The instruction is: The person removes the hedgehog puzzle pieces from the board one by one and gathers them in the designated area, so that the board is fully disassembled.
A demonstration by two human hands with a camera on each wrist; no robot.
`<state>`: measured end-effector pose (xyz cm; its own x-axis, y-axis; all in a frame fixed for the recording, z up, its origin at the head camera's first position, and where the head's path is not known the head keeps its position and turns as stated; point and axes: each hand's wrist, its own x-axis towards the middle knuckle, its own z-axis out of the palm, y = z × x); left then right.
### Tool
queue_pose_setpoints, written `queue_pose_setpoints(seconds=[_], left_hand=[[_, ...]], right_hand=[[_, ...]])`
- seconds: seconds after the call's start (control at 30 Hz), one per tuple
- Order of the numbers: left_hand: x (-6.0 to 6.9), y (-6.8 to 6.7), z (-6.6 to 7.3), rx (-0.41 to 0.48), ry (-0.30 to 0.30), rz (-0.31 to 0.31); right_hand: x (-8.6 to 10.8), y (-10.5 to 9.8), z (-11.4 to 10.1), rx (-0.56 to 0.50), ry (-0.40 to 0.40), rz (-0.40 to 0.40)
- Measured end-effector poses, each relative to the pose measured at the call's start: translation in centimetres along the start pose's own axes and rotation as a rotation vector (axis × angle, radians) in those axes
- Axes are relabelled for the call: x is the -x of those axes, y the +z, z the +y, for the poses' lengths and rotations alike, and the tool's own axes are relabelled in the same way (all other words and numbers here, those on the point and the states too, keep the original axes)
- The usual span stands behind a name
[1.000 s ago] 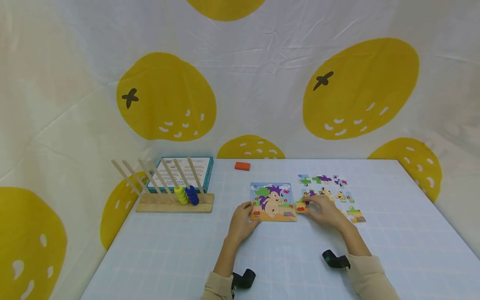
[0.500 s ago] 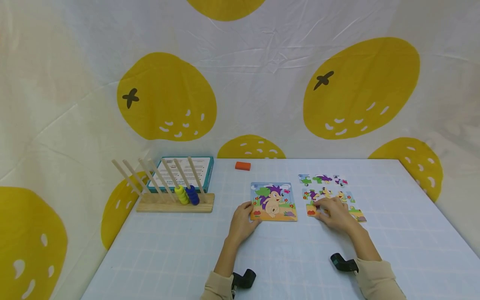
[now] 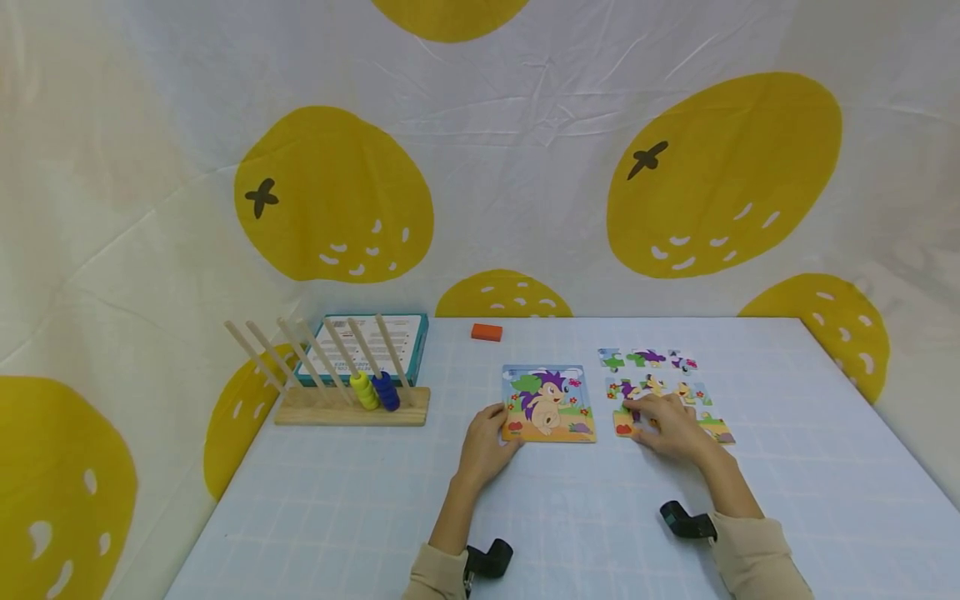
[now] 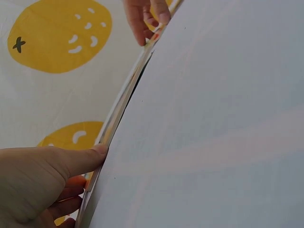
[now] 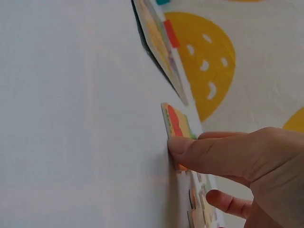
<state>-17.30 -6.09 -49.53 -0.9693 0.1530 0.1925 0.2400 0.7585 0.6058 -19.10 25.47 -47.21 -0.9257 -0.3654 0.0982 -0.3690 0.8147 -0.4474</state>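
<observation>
A square hedgehog picture board point(image 3: 547, 404) lies flat on the table. My left hand point(image 3: 482, 450) holds its near left corner, the thumb at the near edge and the fingers along the left side, as the left wrist view also shows. To the right, my right hand point(image 3: 670, 429) pinches a jigsaw piece point(image 5: 175, 121) with a red patch on orange ground, low on the table. Several more jigsaw pieces point(image 3: 648, 358) lie in rows behind and beside that hand. The hand covers part of the nearest row.
At the left stands a wooden peg stand point(image 3: 352, 408) with yellow rings point(image 3: 363, 390) and blue rings point(image 3: 386, 392). A teal-edged box point(image 3: 412, 350) lies behind it. One orange block point(image 3: 487, 332) is near the table's far edge, before a hanging cloth point(image 3: 517, 183).
My right hand has moved the pinched piece rightward, away from the board to the near row of pieces, and has barely moved over the last half second. My left hand stays at the board.
</observation>
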Motion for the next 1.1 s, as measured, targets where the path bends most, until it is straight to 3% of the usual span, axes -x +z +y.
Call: queue_pose_setpoints(seconds=[0.37,1.1], left_hand=[[-0.1,0.0,0.0,0.014,0.007,0.000],[-0.1,0.2,-0.1,0.004,0.005,0.001]], right_hand=[[-0.9,0.2,-0.5,0.033,0.072,-0.048],[-1.9,0.3,-0.5,0.050,0.130,-0.087]])
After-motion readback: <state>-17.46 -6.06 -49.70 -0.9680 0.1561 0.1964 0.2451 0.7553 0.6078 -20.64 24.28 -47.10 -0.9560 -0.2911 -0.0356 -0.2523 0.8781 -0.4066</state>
